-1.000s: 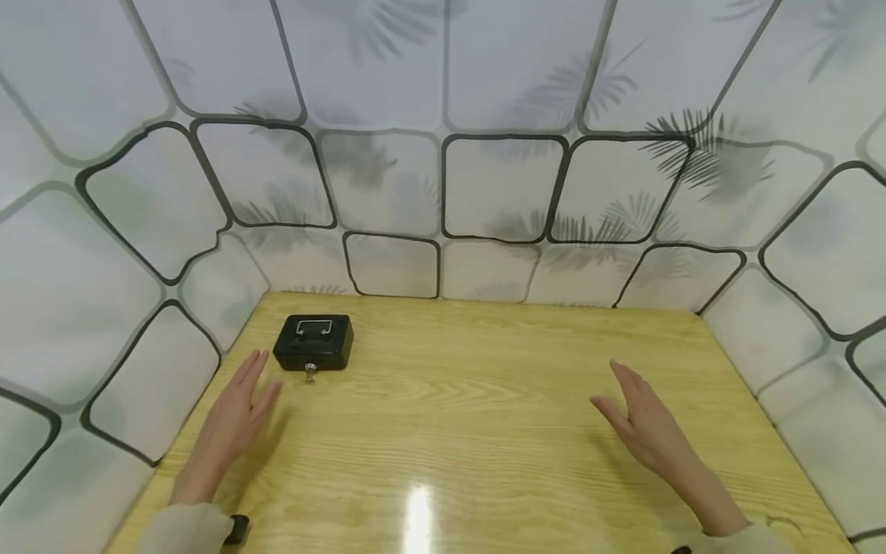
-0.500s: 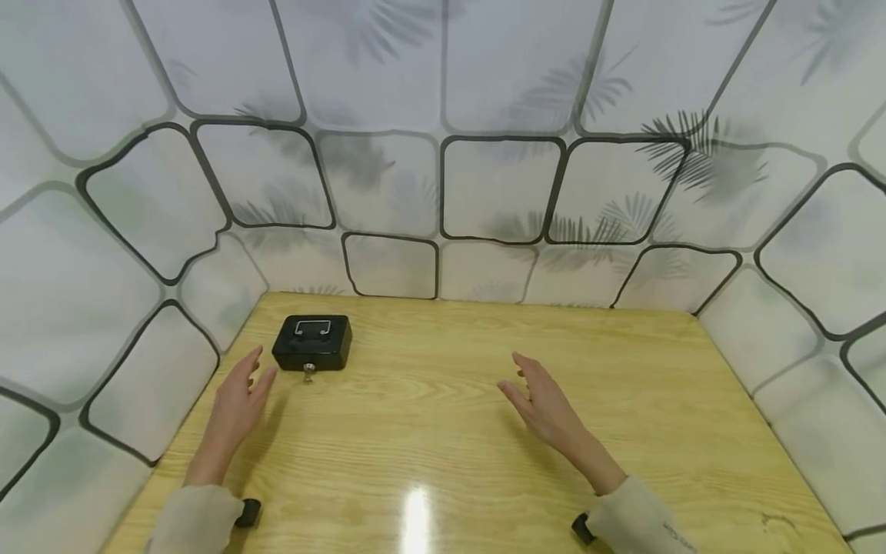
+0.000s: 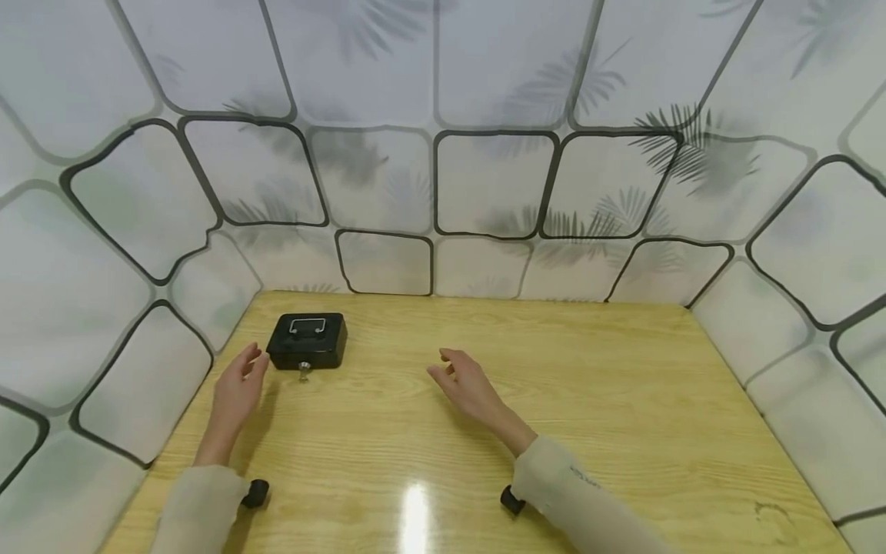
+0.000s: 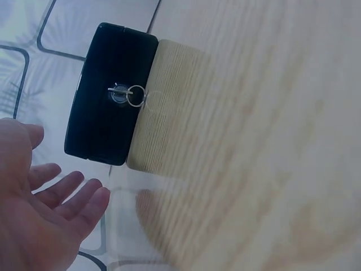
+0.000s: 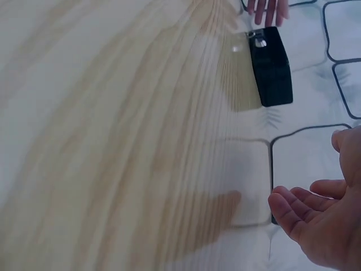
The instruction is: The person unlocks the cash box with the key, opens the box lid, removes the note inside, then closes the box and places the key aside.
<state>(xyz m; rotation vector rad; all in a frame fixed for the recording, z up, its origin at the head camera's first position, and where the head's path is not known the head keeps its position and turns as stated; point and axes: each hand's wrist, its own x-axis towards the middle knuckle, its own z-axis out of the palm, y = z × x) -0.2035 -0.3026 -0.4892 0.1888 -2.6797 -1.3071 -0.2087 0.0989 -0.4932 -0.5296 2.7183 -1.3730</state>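
Hands have both closed in on the black cash box (image 3: 308,341) at ten o'clock on the surface (image 3: 588,400): left hand (image 3: 238,388) just beside it, right hand (image 3: 467,382) near, fingers relaxed, apparently holding nothing.

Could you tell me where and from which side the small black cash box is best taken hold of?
Probably by its two short ends, one hand on each. The black cash box lies flat and closed on the wooden table, with its metal handle folded flat on the lid and the key sticking out of the front. The left hand is already beside its left end; the right hand would come from the right.
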